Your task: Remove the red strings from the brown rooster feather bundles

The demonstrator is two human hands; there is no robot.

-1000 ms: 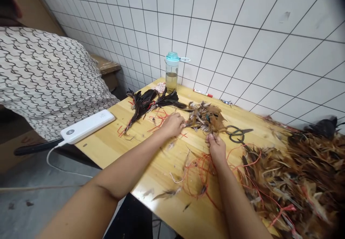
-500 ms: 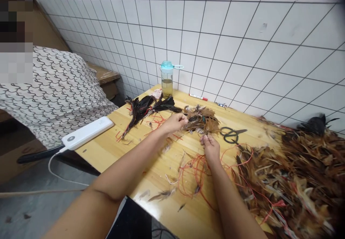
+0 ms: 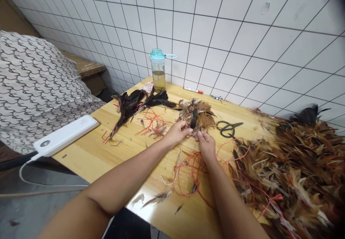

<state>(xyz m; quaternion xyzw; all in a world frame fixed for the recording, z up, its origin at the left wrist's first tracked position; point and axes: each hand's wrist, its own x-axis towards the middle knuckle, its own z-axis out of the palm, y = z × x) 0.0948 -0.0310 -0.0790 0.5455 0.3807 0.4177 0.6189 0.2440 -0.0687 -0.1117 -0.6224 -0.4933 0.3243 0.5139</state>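
Observation:
Near the middle of the table lies a bunch of brown feathers (image 3: 201,111) with pale, fluffy parts. My right hand (image 3: 207,143) is closed in a pinch on its near end. Beside it, my left hand (image 3: 178,134) is closed with thumb and forefinger together at the lower end of a dark feather (image 3: 193,121) lying against the bunch. The fingertips of both hands are almost touching. Below my right hand, loops of red string (image 3: 185,174) spread over the wood. Black-handled scissors (image 3: 226,129) lie just right of the bunch.
Black feather bunches (image 3: 129,104) lie at the left, with red string scraps (image 3: 152,120) nearby. A water bottle (image 3: 158,72) and red-capped marker (image 3: 192,90) stand and lie by the tiled wall. A large brown feather heap (image 3: 302,167) covers the right. A white power bank (image 3: 67,134) sits at the left edge.
My left hand has come down and right, to the near end of the bunch beside my right hand. The view has tilted down and shifted slightly.

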